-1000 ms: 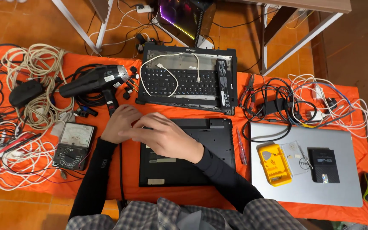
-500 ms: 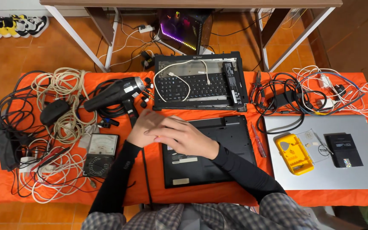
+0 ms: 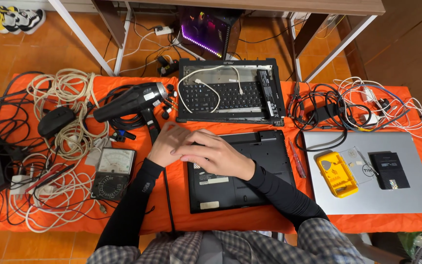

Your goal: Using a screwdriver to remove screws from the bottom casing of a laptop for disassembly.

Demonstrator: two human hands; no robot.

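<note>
Black laptop (image 3: pixel 242 171) underside-up on orange cloth (image 3: pixel 172 215), near edge | right hand (image 3: pixel 216 155) flat, fingers loose, on its top-left corner | left hand (image 3: pixel 168 144) underneath, grip unclear | advise steady pressure, base kept flat.

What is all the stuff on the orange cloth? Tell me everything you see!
orange cloth: 1, orange, spread on the floor
black laptop: 1, black, underside up, middle, under the hands
opened laptop: 1, black, keys showing, white cable across it, behind the black laptop
silver laptop: 1, grey, closed, right
yellow case: 1, yellow, on the silver laptop
black box: 1, black, on the silver laptop
heat gun: 1, black, left of the opened laptop
meter: 1, grey with a dial, left of the hands
white cables: many, cream, far left
black cables: a tangle, black, right rear
left hand: 1, at the black laptop's left rear corner
right hand: 1, lying over the left hand
</note>
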